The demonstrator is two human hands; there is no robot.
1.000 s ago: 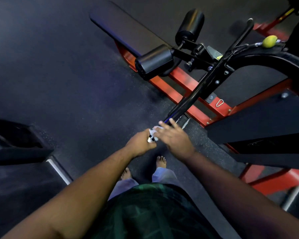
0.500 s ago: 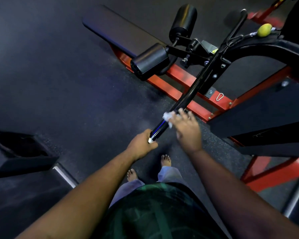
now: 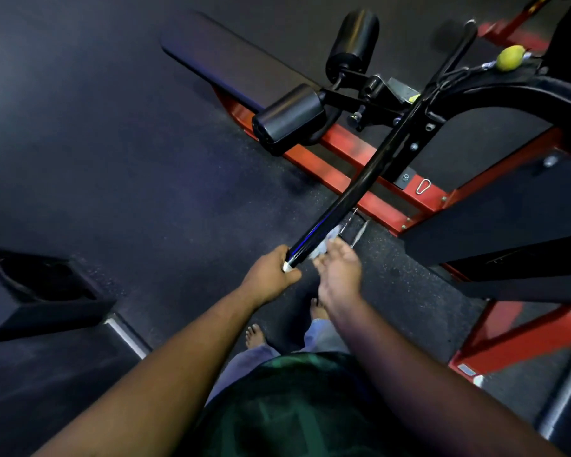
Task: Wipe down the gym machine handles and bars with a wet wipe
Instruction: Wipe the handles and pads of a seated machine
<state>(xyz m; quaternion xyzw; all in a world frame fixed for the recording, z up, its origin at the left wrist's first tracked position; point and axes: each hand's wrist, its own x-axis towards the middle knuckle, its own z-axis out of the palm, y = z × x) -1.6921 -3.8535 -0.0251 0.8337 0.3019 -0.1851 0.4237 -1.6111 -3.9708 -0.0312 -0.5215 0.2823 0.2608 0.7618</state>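
Observation:
A long glossy black bar [image 3: 353, 196] slants from the machine's black frame down toward me and ends in a white cap. My left hand [image 3: 271, 275] grips that capped end from the left. My right hand [image 3: 338, 272] is under the bar's right side, palm turned up, fingers curled around a crumpled white wet wipe [image 3: 325, 244] pressed against the bar just above the end. Most of the wipe is hidden by the bar and my fingers.
Two black roller pads [image 3: 289, 118] and a long dark bench pad [image 3: 231, 61] sit on a red frame [image 3: 346, 179] ahead. A yellow-green knob [image 3: 510, 57] is at the top right. A dark box [image 3: 37, 291] stands left; my bare feet are on the dark rubber floor.
My right hand with the wipe slid up the bar away from the end, then came back down near the cap and turned palm up. My left hand kept its grip on the end.

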